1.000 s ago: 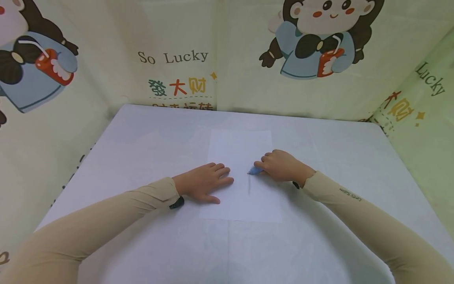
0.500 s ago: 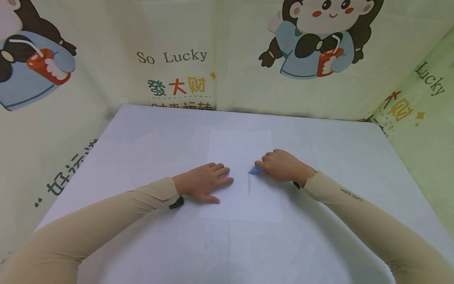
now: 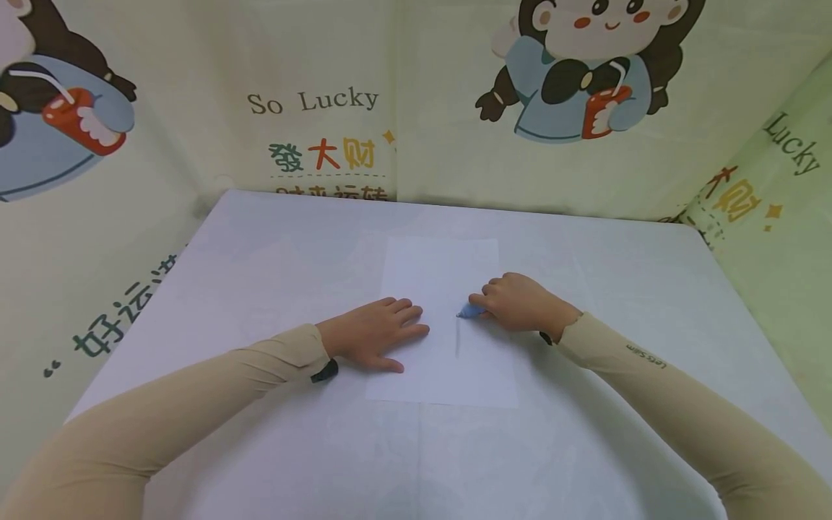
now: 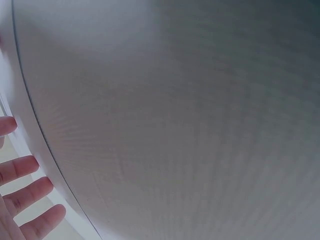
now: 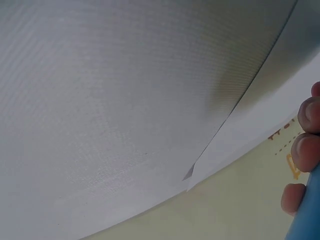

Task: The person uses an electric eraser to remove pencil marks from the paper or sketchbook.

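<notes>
A white sheet of paper (image 3: pixel 442 271) lies on the white tabletop in the head view, with a faint grey straight line (image 3: pixel 458 338) near its middle. My left hand (image 3: pixel 373 334) rests palm down across the paper's left edge, fingers spread. On the right, my right hand (image 3: pixel 523 302) grips a thick blue pen (image 3: pixel 469 311), its pointed tip at the upper end of that line. The right wrist view catches a piece of the blue pen (image 5: pixel 306 210) with curled fingertips (image 5: pixel 306 152) around it. Most of the pen's body is hidden by the hand.
The white-covered table (image 3: pixel 292 448) has rounded far corners. Pale cloth with cartoon figures and lettering (image 3: pixel 313 101) hangs behind it and along both sides. Each wrist bears a dark strap (image 3: pixel 325 370).
Both hands and the blue pen stay nearly in place. The cloth on the left has shifted, and more of its dark lettering shows beside the table's edge.
</notes>
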Action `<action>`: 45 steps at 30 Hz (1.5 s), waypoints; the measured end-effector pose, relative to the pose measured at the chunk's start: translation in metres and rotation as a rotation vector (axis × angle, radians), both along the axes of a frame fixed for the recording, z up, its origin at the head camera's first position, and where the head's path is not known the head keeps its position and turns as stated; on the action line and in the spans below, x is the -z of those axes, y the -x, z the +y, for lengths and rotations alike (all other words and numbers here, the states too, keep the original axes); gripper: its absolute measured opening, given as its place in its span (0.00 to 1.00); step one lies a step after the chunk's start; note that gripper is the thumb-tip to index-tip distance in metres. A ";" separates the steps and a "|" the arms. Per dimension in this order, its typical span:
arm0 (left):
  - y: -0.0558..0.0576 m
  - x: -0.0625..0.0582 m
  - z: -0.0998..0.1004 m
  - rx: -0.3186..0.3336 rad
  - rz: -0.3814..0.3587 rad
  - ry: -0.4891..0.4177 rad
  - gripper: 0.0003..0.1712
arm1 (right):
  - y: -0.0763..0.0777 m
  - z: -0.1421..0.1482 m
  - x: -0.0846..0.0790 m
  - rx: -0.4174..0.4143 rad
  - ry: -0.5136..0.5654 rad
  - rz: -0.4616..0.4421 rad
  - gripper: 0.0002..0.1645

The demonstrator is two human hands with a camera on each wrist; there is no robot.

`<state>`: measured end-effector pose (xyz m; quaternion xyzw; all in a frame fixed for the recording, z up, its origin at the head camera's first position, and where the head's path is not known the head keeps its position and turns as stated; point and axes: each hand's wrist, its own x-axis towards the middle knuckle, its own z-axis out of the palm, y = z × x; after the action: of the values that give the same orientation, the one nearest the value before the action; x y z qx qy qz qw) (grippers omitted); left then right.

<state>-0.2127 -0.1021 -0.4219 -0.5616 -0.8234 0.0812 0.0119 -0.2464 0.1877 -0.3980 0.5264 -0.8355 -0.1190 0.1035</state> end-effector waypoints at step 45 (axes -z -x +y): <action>-0.005 -0.006 -0.004 -0.004 0.000 0.010 0.39 | -0.005 -0.006 -0.001 0.004 0.013 -0.004 0.12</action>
<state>-0.2079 -0.1060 -0.4162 -0.5600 -0.8240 0.0853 0.0089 -0.2411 0.1821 -0.3967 0.5243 -0.8375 -0.1128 0.1050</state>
